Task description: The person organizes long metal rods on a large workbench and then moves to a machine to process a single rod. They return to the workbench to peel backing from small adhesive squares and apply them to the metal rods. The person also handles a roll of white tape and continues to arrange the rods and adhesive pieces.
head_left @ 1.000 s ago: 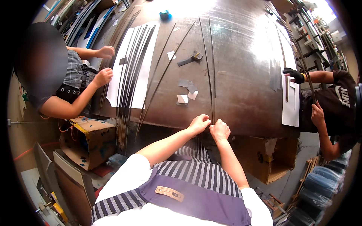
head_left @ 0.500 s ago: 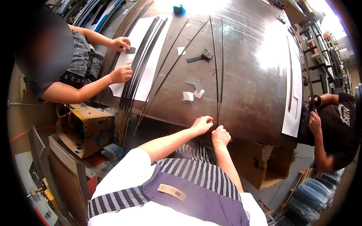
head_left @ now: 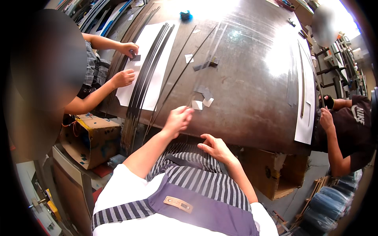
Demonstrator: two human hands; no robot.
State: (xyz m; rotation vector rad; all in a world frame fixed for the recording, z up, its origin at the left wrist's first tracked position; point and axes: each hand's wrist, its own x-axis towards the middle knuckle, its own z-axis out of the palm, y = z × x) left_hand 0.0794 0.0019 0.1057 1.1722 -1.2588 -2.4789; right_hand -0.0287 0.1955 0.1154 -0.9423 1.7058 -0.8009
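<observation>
My left hand [head_left: 177,122], slightly blurred, is over the near edge of the metal-topped table [head_left: 252,118], its fingers closed. Two faint, motion-smeared thin rods [head_left: 217,39] slant up and away from it across the tabletop. My right hand [head_left: 216,148] hovers just off the table edge, thumb and fingers apart, holding nothing. Left of the smeared rods lie two dark thin rods [head_left: 173,82], their near ends reaching past the table edge. White paper squares [head_left: 197,105] and grey squares [head_left: 203,92] are beyond my left hand.
At left, a co-worker's hands [head_left: 125,78] are over a white sheet [head_left: 165,63] bearing a bundle of dark rods [head_left: 147,72]. Another person at right grips a long rod [head_left: 317,78]. Cardboard boxes [head_left: 100,135] stand under the table edge. A blue-black clump [head_left: 186,16] sits far back.
My left hand has moved left, and the two rods formerly in front of my hands now appear smeared and shifted left. My right hand has drawn back left and opened.
</observation>
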